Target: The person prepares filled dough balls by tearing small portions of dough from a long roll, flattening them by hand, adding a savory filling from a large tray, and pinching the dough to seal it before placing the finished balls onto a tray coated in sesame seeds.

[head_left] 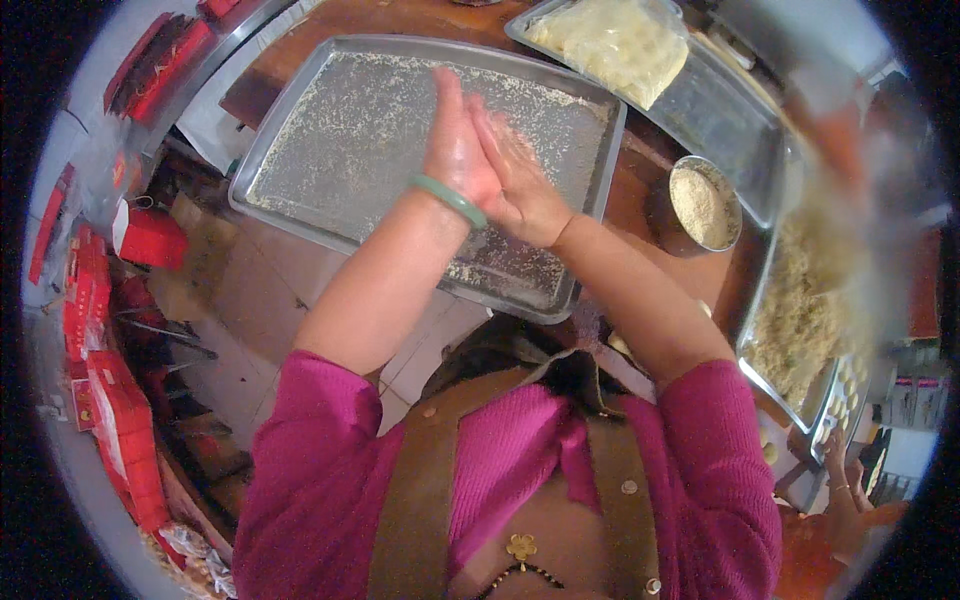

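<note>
My left hand [460,155], with a pale green bangle at the wrist, meets my right hand [525,180] palm to palm. The fingers of both are stretched out flat, those of the right slightly blurred. Whatever may lie between the palms is hidden. Beneath them is a large rectangular metal tray [350,140], scattered with small pale grains that look like sesame seeds. To the right of the tray stands a round metal bowl [662,220] holding more of these pale seeds [700,205].
A clear plastic bag [615,45] of pale dough-like pieces rests on a second metal tray [730,130] at the back right. Nearer, a tray holds brown crumbly material [795,325]. Another person's hand [845,480] shows at the lower right. Red boxes [120,430] line the left.
</note>
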{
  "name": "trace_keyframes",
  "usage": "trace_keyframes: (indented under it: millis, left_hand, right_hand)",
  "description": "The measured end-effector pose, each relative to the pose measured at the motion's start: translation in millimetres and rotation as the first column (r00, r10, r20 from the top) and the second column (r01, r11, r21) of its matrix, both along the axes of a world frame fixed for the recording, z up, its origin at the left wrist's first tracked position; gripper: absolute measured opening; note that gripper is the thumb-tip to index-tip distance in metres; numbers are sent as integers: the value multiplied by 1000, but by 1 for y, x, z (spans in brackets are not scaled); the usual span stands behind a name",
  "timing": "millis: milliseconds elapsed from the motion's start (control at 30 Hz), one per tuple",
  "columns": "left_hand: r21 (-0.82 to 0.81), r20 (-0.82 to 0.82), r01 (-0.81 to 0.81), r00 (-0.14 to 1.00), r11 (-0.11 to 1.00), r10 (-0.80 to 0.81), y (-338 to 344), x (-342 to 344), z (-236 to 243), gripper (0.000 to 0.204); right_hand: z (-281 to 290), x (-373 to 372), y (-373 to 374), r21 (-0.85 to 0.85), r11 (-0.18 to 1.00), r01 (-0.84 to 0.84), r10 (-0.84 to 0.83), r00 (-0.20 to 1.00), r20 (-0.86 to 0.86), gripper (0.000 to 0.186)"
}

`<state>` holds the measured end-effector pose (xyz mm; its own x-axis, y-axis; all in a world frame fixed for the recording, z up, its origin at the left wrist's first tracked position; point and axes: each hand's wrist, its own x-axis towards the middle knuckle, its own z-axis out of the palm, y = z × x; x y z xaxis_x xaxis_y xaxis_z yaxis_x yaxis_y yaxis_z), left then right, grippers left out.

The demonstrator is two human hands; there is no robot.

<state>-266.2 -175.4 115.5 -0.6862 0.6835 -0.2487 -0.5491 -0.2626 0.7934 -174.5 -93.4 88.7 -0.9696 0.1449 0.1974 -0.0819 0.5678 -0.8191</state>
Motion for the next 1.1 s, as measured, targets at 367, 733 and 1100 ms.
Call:
trace_keyframes:
  millis: [367,733,1100]
  left_hand:
    - [-292,-901,25,-343,956,-266,-16,-5,-23,60]
    - [-543,-709,-266,-362,796,-605,-26,-15,-23,59]
    - [-417,-724,-524,-303,743,-620,-66,-7,-24,58]
  right_hand:
    - [23,7,17,830,515,-216,92,976,197,39]
    - [41,32,18,851,468,-239,136,971,197,40]
    - [63,42,33,767,637,69,106,979,-176,50]
